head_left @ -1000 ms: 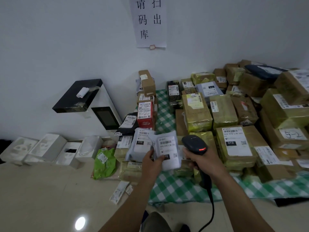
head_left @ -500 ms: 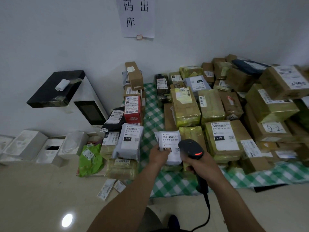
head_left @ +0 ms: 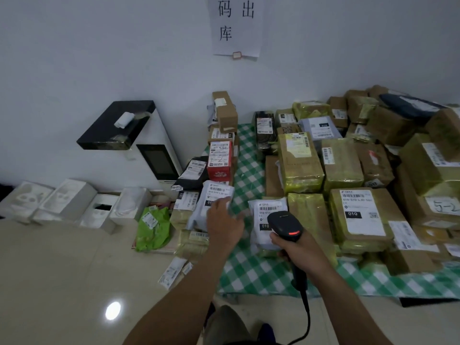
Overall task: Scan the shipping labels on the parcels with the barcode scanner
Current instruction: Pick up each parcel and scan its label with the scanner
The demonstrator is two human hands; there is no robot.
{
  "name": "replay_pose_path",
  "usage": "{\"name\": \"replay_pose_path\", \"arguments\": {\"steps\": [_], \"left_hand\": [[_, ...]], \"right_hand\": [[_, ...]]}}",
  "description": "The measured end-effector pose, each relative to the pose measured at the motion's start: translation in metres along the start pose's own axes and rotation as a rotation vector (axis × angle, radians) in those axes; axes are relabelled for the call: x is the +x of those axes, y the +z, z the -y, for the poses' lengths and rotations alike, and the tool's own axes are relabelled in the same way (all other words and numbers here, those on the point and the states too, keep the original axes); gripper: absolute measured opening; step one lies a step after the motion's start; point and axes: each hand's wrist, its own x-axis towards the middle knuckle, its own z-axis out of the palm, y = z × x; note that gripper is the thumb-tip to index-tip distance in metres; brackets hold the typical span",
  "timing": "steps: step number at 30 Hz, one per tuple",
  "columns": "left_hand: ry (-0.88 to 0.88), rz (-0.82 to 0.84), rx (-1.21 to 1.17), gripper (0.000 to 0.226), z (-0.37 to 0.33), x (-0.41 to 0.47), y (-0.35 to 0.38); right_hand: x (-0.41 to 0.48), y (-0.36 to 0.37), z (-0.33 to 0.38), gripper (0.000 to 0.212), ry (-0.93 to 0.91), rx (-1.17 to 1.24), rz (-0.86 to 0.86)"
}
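Head view showed the right hand [head_left: 298,250] curled round the scanner [head_left: 285,224] over a white parcel [head_left: 266,210] on the cloth [head_left: 249,270], the left hand [head_left: 224,221] touching a bag [head_left: 216,192], its grip unclear; most of the pile [head_left: 361,215] likely awaited scanning.

Floor [head_left: 62,282]: pale glossy tiles, lamp glare at 7 o'clock.
Checked cloth [head_left: 249,155]: green and white, spread on the tiles from centre out to 4 o'clock, back edge at the wall.
Cardboard parcels [head_left: 343,165]: yellow-taped, packed close on the cloth from 1 to 4 o'clock, some stacked.
White poly parcel [head_left: 267,210]: label up at centre, just beside a taped box at its 3 o'clock.
Green bag [head_left: 154,227]: on bare tiles, 9 o'clock.
White boxes [head_left: 67,202]: row along the wall, far 9 o'clock.
Label slips [head_left: 174,271]: on tiles at 7 o'clock.
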Motion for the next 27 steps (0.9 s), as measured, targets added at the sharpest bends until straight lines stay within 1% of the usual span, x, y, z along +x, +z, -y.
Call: {"name": "replay_pose_path", "arguments": {"steps": [1, 2, 6, 8, 11, 15, 19, 22, 24, 27], "left_hand": [[-0.015, -0.046, 0.082, 0.068, 0.008, 0.006, -0.007], [-0.049, -0.049, 0.145, 0.077, 0.015, 0.012, -0.012], [-0.216, 0.072, 0.219, 0.117, 0.035, 0.03, -0.021], [-0.216, 0.081, 0.244, 0.123, 0.043, 0.035, -0.018], [-0.213, 0.052, 0.238, 0.115, 0.048, 0.036, -0.012], [-0.196, 0.013, 0.149, 0.111, 0.043, 0.032, -0.013], [-0.109, -0.066, -0.061, 0.106, 0.025, 0.008, -0.019], [-0.041, -0.051, -0.268, 0.101, 0.014, -0.019, -0.021], [-0.017, -0.029, -0.352, 0.094, 0.008, -0.035, -0.018], [-0.039, 0.01, -0.509, 0.08, 0.0, -0.054, -0.012]], "right_hand": [[0.001, 0.003, -0.001, 0.027, 0.0, 0.002, 0.009], [0.003, 0.005, -0.002, 0.029, -0.001, 0.0, 0.014], [0.009, 0.014, -0.003, 0.031, -0.005, -0.043, 0.004], [0.009, 0.017, -0.003, 0.029, -0.005, -0.045, 0.004], [0.007, 0.021, -0.002, 0.027, -0.01, -0.025, 0.017], [0.004, 0.024, 0.002, 0.022, -0.034, -0.019, 0.036], [0.004, 0.025, 0.004, 0.019, -0.058, 0.032, 0.004], [0.008, 0.027, 0.006, 0.019, -0.08, 0.107, -0.093], [0.011, 0.028, 0.009, 0.026, -0.103, 0.181, -0.148], [0.011, 0.029, 0.013, 0.037, -0.156, 0.211, -0.178]]}}
